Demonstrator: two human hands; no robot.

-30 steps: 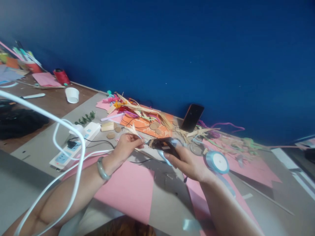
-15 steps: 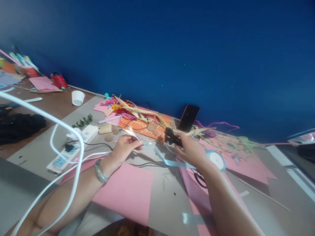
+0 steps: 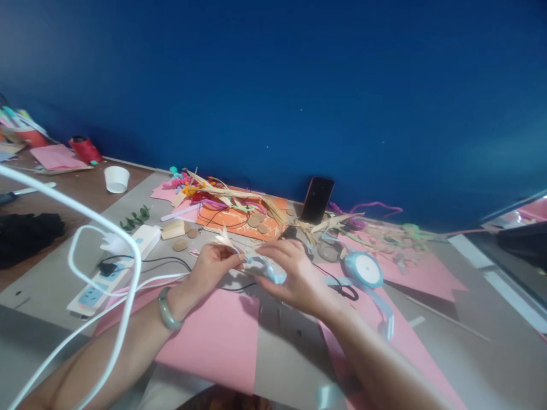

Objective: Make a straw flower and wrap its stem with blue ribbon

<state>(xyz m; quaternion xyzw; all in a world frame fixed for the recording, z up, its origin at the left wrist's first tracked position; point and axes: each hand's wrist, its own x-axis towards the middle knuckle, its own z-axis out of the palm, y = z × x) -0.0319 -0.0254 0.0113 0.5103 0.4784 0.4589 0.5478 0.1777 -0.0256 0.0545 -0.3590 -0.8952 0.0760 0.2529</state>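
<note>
My left hand [image 3: 213, 263], with a pale green bangle on the wrist, pinches a pale, straw-coloured husk-like piece [image 3: 223, 237] whose tips stick up above the fingers. Light blue ribbon [image 3: 256, 264] runs from those fingertips towards my right hand [image 3: 299, 279]. The right thumb and fingers are apart around a loop of the ribbon; a firm grip does not show. Just behind the right knuckles, a dark object [image 3: 289, 232] is partly hidden. Right of that hand lies the ribbon spool [image 3: 363, 269], its loose ribbon trailing over pink paper [image 3: 410, 347].
A white power strip [image 3: 88, 296] with plugs stands left; a thick white cable [image 3: 135, 273] loops across the near left. Behind the hands lie dried strips [image 3: 231, 196] on orange card [image 3: 231, 221], and a phone [image 3: 317, 200] leans on the blue wall. A white cup [image 3: 117, 179] stands far left.
My right hand has let go of a black handheld tool and moved left to the ribbon beside my left hand. The spool has shifted and turned. My left hand keeps its pinch.
</note>
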